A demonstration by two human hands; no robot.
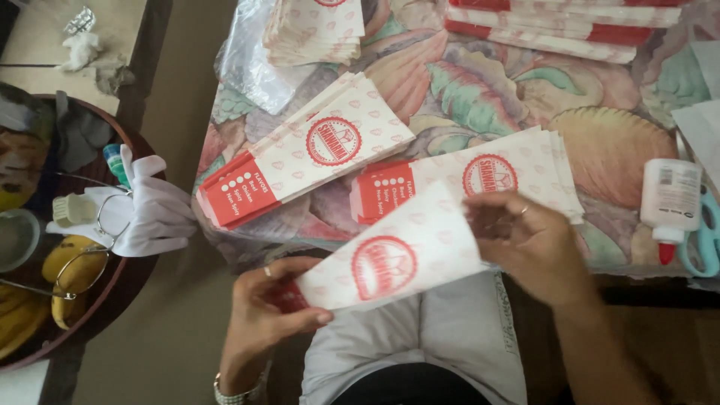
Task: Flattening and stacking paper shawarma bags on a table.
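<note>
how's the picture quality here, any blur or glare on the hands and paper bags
Head view: soft, even light, faint shadows; the right hand is slightly motion-blurred, the left hand sharper; the held paper bag reads clearly; mild glare on the clear plastic wrap; the edges look slightly soft.

Single head-worn view, looking steeply down from close above the person's lap. It faces forward over the cloth-covered surface (600,142), whose near edge crosses mid-frame; a round side tray (127,300) fills the left margin.

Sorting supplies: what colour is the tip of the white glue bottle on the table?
Red, on the white plastic glue bottle; head view shows it best.
</note>
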